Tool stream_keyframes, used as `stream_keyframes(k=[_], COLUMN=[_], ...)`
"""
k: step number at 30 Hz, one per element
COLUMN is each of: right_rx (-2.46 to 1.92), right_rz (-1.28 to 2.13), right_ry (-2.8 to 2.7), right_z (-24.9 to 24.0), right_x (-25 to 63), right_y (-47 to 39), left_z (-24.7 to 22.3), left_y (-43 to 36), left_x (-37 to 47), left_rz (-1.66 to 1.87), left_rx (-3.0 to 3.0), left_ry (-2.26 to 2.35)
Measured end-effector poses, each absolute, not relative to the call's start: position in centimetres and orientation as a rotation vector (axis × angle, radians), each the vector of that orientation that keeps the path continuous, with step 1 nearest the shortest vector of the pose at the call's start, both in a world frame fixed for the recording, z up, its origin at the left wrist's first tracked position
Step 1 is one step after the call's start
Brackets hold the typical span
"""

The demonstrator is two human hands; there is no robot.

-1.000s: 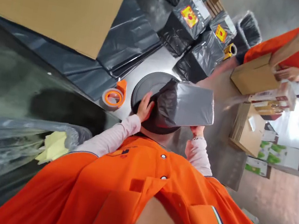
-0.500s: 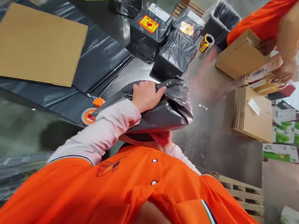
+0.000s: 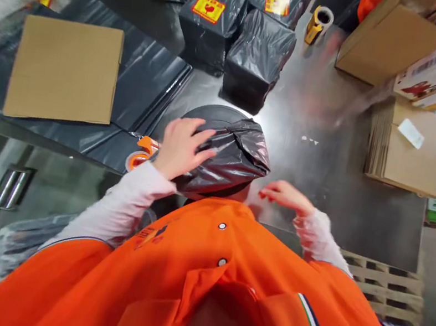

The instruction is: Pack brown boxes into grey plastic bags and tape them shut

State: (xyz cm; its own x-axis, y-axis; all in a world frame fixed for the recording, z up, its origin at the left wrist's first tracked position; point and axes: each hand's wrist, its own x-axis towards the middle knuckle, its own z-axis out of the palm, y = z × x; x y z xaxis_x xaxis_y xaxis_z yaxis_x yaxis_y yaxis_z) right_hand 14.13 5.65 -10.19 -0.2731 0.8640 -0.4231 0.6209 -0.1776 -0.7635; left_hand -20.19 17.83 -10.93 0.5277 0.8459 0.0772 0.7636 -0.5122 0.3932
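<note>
A black plastic-wrapped package (image 3: 230, 156) lies on a round black disc (image 3: 205, 112) right in front of my body. My left hand (image 3: 182, 148) is at the package's left side with its fingers spread; whether the fingertips touch the plastic I cannot tell. My right hand (image 3: 286, 194) hovers to the right of the package, apart from it, fingers loosely stretched with nothing visible in them. An orange tape dispenser (image 3: 141, 154) rests beside my left wrist, partly covered by it.
Several black-wrapped boxes (image 3: 258, 52) stand behind the package, near a yellow tape roll (image 3: 318, 26). Flat cardboard (image 3: 65, 71) lies on black plastic bags (image 3: 144, 80) at left. Stacked cardboard (image 3: 419, 145) and a brown carton (image 3: 391, 39) by a co-worker's hand are at right.
My left hand has lifted off the package's top and shifted left, its fingers spreading. My right hand has come out from under the package to the right. The view has shifted.
</note>
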Motion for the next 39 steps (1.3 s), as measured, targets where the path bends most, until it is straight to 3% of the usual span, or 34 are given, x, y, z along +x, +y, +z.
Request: stream_keyframes(k=[4,6,13,21,32,36,39], right_rx=[-1.507,-1.326,-1.017,-1.007,-1.105,-1.113,-1.235], right_rz=[0.789,0.645,0.575,0.451,0.483,0.555,0.67], right_ry=[-1.936,-2.124,-2.524,-2.307,-2.305,-2.346,-2.255], right_z=[-8.8,-10.0,-15.5,-11.0,-12.0,-12.3,-13.5], right_x=[16.3,15.4,12.7,13.5,13.6,14.0,13.1], right_y=[10.0,13.5,19.7,17.2,15.3,15.0,15.9], left_z=[-10.1,-10.9,-13.5,-5.2,-4.6,-5.9,-8.1], left_y=[15.9,14.9,12.9,14.3,14.4,13.6,14.5], left_x=[-28.3,-30.8,-31.6,-33.2,-32.9,-30.4,-30.1], left_rz=[0.361,0.365,0.547,0.647,0.339,0.378,0.465], left_rx=[2.44,2.407,2.117,2.257,2.462,2.486,2.19], left_ry=[1.327,1.334,1.511,1.532,1.51,1.542,1.646])
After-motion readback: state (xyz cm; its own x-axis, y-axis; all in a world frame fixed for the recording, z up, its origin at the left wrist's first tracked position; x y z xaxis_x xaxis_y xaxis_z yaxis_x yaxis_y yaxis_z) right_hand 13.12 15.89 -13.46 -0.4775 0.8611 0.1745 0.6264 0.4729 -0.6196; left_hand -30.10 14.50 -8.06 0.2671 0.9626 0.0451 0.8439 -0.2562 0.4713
